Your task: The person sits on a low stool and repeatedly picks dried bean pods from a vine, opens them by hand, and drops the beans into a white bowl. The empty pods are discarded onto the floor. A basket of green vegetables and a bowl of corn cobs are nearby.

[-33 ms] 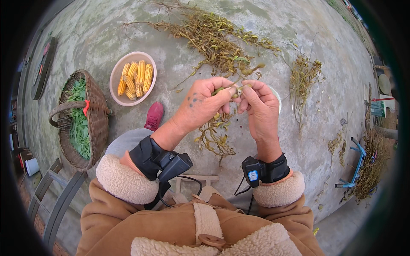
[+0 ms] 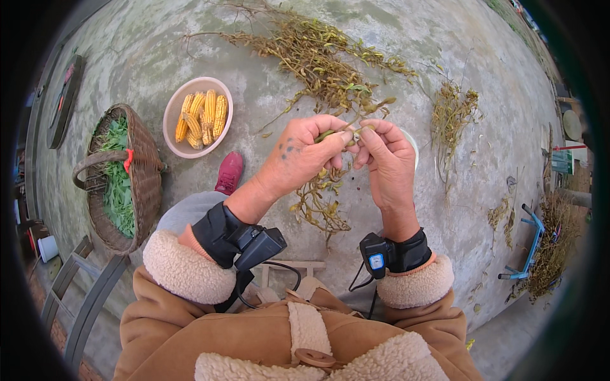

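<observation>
Both my hands meet above the concrete floor, fingertips almost touching. My left hand (image 2: 304, 151) is closed on a dried bean stalk (image 2: 376, 106) whose brown-green pods stick out beyond the fingers. Between thumb and fingers, my right hand (image 2: 391, 166) pinches a bean pod (image 2: 356, 136) on that stalk; a pale spot shows at the pinch, too small to make out. Behind the right hand the rim of a whitish bowl (image 2: 416, 151) peeks out, its inside hidden. Under the hands hang or lie more podded stems (image 2: 321, 206); I cannot tell which.
A large heap of dried bean plants (image 2: 321, 60) lies ahead, a smaller bunch (image 2: 452, 105) to its right. At left are a pink basin (image 2: 170, 130) of corn cobs (image 2: 203, 117) and a wicker basket (image 2: 147, 184) of green leaves. A blue metal frame (image 2: 534, 244) stands far right.
</observation>
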Demonstrator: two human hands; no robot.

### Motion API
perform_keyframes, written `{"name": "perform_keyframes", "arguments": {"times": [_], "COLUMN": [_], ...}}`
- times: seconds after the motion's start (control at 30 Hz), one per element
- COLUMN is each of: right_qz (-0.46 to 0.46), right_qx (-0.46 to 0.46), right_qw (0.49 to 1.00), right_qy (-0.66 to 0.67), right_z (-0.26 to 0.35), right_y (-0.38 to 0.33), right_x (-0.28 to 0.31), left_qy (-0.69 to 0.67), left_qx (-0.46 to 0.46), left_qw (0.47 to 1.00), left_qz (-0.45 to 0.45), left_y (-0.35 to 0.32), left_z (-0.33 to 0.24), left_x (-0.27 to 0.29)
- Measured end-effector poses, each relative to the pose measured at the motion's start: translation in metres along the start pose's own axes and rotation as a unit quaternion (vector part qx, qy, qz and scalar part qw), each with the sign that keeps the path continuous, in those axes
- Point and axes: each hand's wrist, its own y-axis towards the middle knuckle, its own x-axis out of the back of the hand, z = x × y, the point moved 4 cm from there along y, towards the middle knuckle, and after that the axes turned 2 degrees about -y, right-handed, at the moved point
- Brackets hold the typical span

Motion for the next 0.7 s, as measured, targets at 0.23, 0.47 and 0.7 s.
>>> {"name": "perform_keyframes", "arguments": {"times": [0.23, 0.47, 0.7], "right_qz": [0.015, 0.035, 0.092], "right_qx": [-0.01, -0.024, -0.155], "right_qw": [1.0, 0.999, 0.97], "right_qy": [0.017, 0.019, 0.161], "right_z": [0.0006, -0.0011, -0.0083], "right_y": [-0.0001, 0.0001, -0.0019], "right_x": [-0.0009, -0.0008, 0.0009], "left_qy": [0.027, 0.004, -0.013], "left_qx": [0.016, -0.005, 0.006], "left_qw": [0.999, 1.0, 1.0], "left_qz": [0.012, 0.003, 0.019], "left_y": [-0.0007, 0.0003, -0.0018], "left_z": [0.0, 0.0018, 0.0004], "left_x": [0.0004, 0.0021, 0.0027]}}
